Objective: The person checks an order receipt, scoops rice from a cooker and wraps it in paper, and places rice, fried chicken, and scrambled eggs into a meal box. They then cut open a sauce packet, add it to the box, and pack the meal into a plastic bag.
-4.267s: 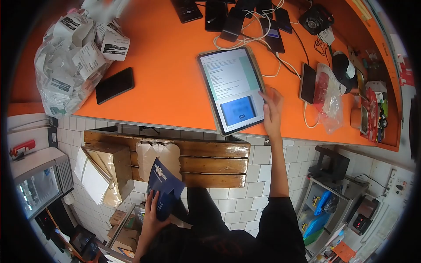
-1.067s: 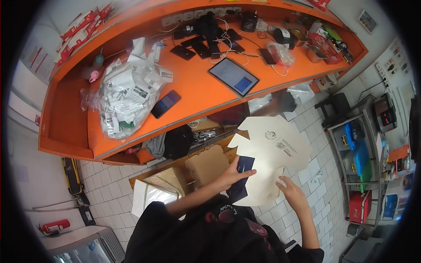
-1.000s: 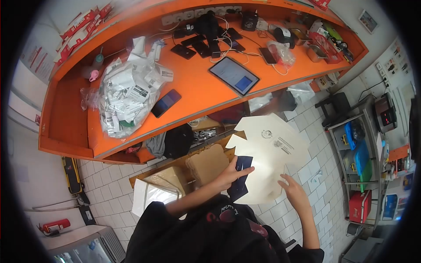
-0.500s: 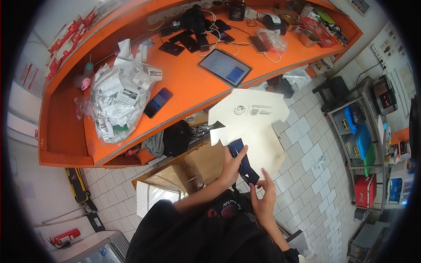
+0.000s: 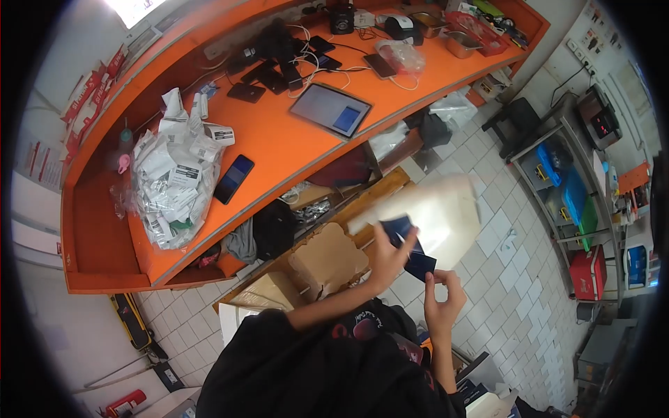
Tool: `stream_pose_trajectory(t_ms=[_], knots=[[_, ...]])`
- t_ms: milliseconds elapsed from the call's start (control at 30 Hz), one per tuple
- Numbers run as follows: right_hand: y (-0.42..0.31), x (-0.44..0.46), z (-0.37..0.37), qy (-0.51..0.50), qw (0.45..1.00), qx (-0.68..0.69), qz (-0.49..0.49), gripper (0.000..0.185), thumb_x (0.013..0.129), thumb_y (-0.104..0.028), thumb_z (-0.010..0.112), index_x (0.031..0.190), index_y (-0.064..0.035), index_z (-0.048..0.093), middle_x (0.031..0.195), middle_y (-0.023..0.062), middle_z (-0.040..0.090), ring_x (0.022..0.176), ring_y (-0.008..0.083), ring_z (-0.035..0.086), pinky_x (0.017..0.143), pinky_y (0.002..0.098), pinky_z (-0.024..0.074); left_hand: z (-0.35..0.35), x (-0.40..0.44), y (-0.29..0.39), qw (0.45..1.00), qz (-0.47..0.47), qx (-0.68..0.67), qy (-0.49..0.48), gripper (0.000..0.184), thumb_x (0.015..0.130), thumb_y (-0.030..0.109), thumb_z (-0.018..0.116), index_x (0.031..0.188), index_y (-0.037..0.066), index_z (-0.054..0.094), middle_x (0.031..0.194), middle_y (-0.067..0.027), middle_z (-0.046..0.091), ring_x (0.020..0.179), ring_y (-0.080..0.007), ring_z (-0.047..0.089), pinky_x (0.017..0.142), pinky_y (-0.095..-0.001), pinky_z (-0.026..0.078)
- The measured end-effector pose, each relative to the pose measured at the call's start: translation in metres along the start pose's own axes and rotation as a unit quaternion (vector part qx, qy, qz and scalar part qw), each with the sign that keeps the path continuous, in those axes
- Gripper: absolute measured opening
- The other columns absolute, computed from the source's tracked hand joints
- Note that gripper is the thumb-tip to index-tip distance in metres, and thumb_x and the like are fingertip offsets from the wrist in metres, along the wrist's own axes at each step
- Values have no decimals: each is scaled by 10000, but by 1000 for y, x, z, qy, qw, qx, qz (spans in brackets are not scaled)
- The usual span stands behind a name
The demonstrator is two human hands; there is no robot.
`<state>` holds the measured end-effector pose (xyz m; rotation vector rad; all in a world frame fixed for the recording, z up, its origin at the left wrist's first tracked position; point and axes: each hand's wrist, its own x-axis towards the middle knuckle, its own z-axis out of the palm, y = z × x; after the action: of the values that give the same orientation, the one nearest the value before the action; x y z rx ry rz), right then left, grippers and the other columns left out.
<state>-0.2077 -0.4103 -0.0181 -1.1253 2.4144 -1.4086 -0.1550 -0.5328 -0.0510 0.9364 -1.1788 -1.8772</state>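
Observation:
A cream cardboard box blank (image 5: 446, 216) with dark blue folded flaps is held out over the tiled floor, its far end smeared by motion. My left hand (image 5: 391, 256) is closed around the dark blue side, with the thumb and fingers across it. The thumb and fingertips of my right hand (image 5: 444, 301) pinch the lower corner of a dark blue flap (image 5: 421, 265). The flap seems joined to the cream sheet, though my left hand covers part of the join.
An orange counter (image 5: 268, 150) carries a bag of paper labels (image 5: 178, 181), a phone (image 5: 234, 179), a tablet (image 5: 330, 109) and several cabled devices. Open cardboard boxes (image 5: 327, 258) stand below it. A metal shelf rack (image 5: 557, 188) is at the right, and a fire extinguisher (image 5: 125, 403) lower left.
The box blank has swung right and lower, and its printed face no longer shows clearly. My right hand's spread fingers have closed on the flap's corner. The head view has shifted.

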Motion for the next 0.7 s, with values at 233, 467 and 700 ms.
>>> stream_pose_trajectory(t_ms=[233,467,700], knots=[[34,5,-10,-56,995,87,-3,80,756,-10,612,810,-11,554,793,64,556,724,154,521,660,264,414,-6,7,-1,932,208,135,-266,888,677,238,742,1315,-23,183,1354,-162,268,1256,-261,277,1015,-364,244],[29,13,3,-101,898,378,201,233,854,-100,544,1009,-8,395,684,66,527,645,138,537,637,253,451,-27,-9,-17,922,-53,82,-375,1022,646,253,774,1373,28,92,1396,-181,178,1274,-230,243,1028,-327,232],[58,49,-30,-104,850,452,248,468,921,-405,343,1020,15,525,795,70,560,699,148,522,616,289,405,-33,-25,-1,854,156,350,-352,969,595,34,671,1385,104,114,1432,-95,136,1319,-298,136,1061,-418,181]])
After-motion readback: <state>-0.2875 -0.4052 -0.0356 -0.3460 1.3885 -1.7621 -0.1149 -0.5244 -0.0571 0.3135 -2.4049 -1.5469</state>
